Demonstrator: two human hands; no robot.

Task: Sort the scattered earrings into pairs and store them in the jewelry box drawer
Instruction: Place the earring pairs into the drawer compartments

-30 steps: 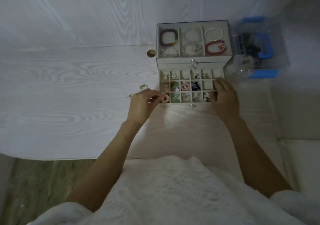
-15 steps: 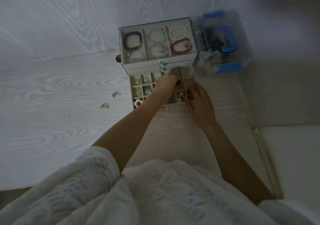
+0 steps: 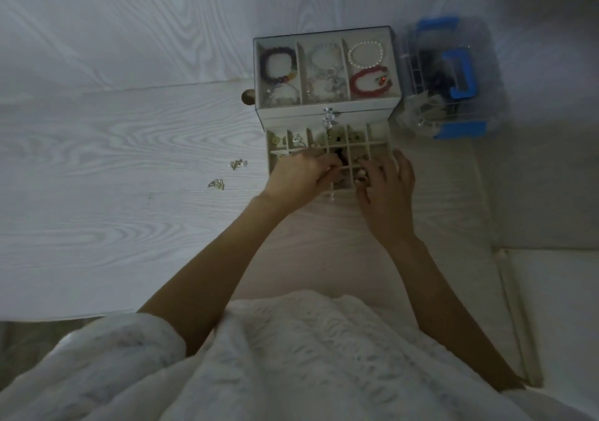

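The jewelry box (image 3: 324, 34) stands at the back of the table with bracelets under its clear top. Its lower drawer (image 3: 377, 130) is pulled out toward me, divided into small compartments that hold several earrings. My left hand (image 3: 301, 177) is over the drawer's front-middle compartments with its fingers curled and pinched together; what they hold is hidden. My right hand (image 3: 385, 190) rests on the drawer's front right corner, fingers spread. Two small clusters of loose earrings lie on the table left of the drawer, one farther (image 3: 239, 163) and one nearer (image 3: 216, 184).
A clear plastic case with blue handle and latches (image 3: 453, 77) stands right of the jewelry box. A small round brass-coloured object (image 3: 248, 97) sits at the box's left side. The white wood-grain table (image 3: 113, 193) stretches left; my fluffy white garment fills the bottom.
My left hand has drawn back from the drawer's rear compartments to its front-middle ones. My right hand stays at the drawer's front right corner. The camera view has shifted.
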